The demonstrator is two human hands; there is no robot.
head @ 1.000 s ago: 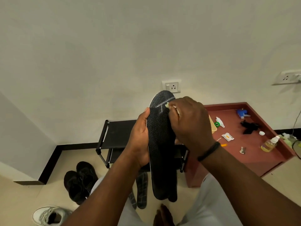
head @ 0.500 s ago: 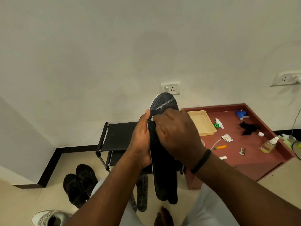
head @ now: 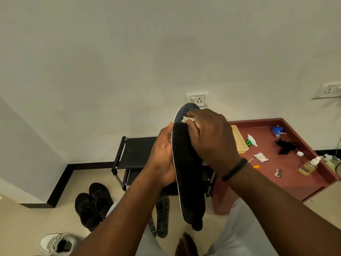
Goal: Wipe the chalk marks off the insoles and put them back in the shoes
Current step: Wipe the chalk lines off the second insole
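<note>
at frame centre the left hand (head: 162, 156) grips an upright black insole (head: 186, 172) while the right hand (head: 212, 139) presses what looks like a pale cloth (head: 188, 119) near its top.

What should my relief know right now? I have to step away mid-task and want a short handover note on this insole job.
Left hand: grips the black insole by its edge, held upright, toe up.
Right hand: presses a small pale wipe on the insole near the toe.
Black shoes: on the floor at lower left, side by side. Two checked insoles lie on the floor between the legs.
Done: no chalk shows on the uncovered part of the held insole.
Left: check under the hand, finish wiping, put the insoles back in the shoes.
</note>
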